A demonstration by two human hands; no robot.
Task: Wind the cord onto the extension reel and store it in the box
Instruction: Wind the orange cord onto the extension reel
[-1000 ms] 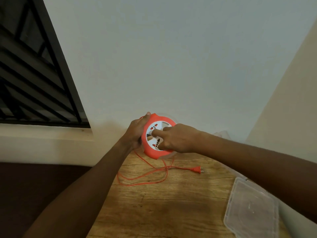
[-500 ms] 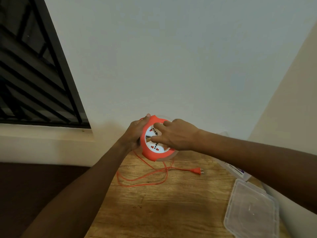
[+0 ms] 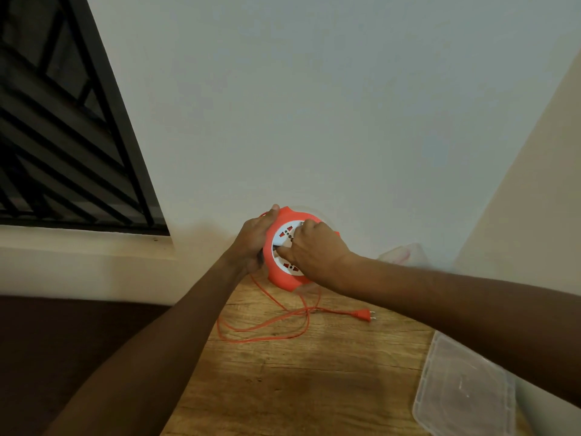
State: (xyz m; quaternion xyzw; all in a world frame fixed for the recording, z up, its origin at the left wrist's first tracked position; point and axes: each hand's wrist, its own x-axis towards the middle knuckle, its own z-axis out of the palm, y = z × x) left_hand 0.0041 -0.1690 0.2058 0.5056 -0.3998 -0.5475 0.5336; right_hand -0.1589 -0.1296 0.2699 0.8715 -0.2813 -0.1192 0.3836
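Your left hand [image 3: 251, 243] grips the orange extension reel [image 3: 284, 276] by its left rim, thumb up over the top edge, fingers wrapped behind. The reel is held on edge above the far end of the wooden bench [image 3: 283, 382], close to the pale wall [image 3: 314, 105], its white socket face [image 3: 283, 237] turned toward you.

Your right hand [image 3: 314, 250] lies across that socket face, covering its right half. The fingers are curled and the thumb tip presses near the centre of the face; whether they pinch a knob or only press on the plastic cannot be told, since the hand hides the contact.

The orange cord [image 3: 267, 328] hangs from the underside of the reel, straight below your left hand, and lies on the bench in loose loops. Its free end runs out to the right and ends in the orange plug [image 3: 361, 315], flat on the wood below your right forearm, well apart from both hands.

Containers: a clear plastic lid [image 3: 465, 391] lies flat at the near right corner of the bench, with nothing on it. A second clear plastic piece [image 3: 402, 254] shows behind your right forearm against the wall; it is blurred, and its contents cannot be made out
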